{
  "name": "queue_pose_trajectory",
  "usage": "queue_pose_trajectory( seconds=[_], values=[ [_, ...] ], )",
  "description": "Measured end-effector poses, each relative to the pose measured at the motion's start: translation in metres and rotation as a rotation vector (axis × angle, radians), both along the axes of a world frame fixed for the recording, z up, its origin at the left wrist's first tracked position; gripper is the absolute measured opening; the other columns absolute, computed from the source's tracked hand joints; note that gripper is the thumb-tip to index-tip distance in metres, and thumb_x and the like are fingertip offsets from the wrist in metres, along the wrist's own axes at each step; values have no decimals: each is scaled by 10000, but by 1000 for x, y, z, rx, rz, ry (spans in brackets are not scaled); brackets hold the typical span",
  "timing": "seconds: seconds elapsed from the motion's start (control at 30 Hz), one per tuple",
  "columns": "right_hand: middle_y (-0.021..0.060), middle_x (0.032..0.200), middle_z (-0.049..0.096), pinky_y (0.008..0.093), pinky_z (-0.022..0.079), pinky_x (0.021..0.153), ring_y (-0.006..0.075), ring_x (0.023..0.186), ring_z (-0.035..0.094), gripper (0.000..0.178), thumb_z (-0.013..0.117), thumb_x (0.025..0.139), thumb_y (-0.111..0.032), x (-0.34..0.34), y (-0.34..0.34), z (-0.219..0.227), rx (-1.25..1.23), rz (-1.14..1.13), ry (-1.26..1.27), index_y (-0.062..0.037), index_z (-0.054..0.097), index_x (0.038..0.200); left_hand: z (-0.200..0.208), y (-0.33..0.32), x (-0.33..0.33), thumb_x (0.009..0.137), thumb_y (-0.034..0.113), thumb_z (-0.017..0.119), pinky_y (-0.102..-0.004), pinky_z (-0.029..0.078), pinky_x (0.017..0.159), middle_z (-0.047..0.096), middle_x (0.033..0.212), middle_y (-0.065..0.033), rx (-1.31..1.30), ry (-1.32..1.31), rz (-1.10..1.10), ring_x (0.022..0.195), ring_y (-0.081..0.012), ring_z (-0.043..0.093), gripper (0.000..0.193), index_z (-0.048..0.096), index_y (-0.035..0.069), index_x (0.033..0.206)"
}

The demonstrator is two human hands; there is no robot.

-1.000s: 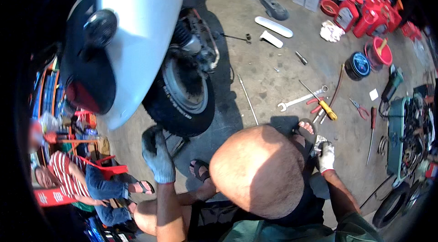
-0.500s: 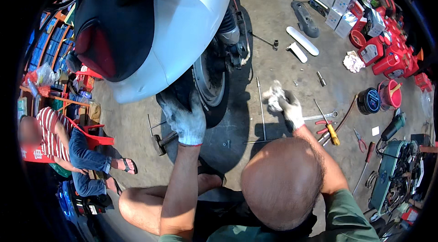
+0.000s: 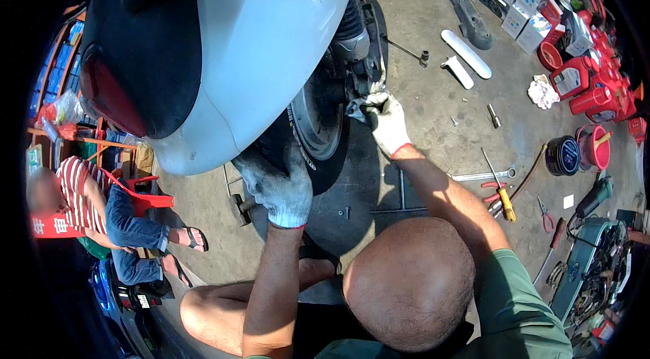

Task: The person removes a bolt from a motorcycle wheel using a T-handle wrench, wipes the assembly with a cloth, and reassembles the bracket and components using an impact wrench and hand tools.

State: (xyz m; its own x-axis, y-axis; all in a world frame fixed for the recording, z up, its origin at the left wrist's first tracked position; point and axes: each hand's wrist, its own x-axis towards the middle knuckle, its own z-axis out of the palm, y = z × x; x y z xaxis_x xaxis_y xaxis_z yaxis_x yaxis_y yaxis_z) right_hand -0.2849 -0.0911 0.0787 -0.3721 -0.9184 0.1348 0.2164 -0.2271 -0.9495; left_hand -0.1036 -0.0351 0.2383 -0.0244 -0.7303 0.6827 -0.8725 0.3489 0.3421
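A white and black scooter (image 3: 264, 41) stands ahead of me, its rear wheel (image 3: 318, 125) low beneath the bodywork. My left hand (image 3: 277, 186), in a grey-stained work glove, grips the black tire (image 3: 298, 149) from behind, thumb on the near right side and fingers partly hidden under the tail. My right hand (image 3: 388, 125), in a whiter glove with a red cuff, is closed on a crumpled whitish rag (image 3: 359, 107). It presses the rag against the parts at the wheel's right side, by the hub; the exact contact spot is hidden.
A hammer (image 3: 241, 210) lies left of the wheel. On the floor at right are a combination wrench (image 3: 484, 175), a yellow-handled screwdriver (image 3: 504, 203), a socket (image 3: 493, 115) and white covers (image 3: 467, 54). Red jugs (image 3: 572, 80) and boxes stand beyond. A person (image 3: 84, 190) sits at left.
My right hand has moved forward and left with the rag, from above the floor to the wheel's hub side. My left hand stays on the tire. The view has shifted slightly.
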Motion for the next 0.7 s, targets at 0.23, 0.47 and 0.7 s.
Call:
queue_pose_trajectory(
  seconds=[0.23,0.47,0.7],
  values=[
    [46,932,609,234,484,741,115,836,590,339,427,855,95,-35,13,-24,194,36,-236,-25,540,1151,2,-1,-3,829,262,689,-508,337,1019,403,1296,-296,-16,43,-43,1202,-442,422,731,307,-71,1355],
    [98,862,611,294,481,718,155,815,579,182,570,860,-101,1,17,19,222,-43,188,26,550,989,1,5,9,809,188,698,-498,322,1036,401,1300,-300,6,80,-1,1211,-446,416,728,300,-76,1359],
    [46,899,593,250,480,716,117,812,566,225,514,823,95,-20,31,23,188,-79,-86,1,541,1025,3,3,-3,848,270,667,-474,292,1089,377,1375,-285,-21,55,-31,1289,-422,368,731,304,-79,1377]
  ],
)
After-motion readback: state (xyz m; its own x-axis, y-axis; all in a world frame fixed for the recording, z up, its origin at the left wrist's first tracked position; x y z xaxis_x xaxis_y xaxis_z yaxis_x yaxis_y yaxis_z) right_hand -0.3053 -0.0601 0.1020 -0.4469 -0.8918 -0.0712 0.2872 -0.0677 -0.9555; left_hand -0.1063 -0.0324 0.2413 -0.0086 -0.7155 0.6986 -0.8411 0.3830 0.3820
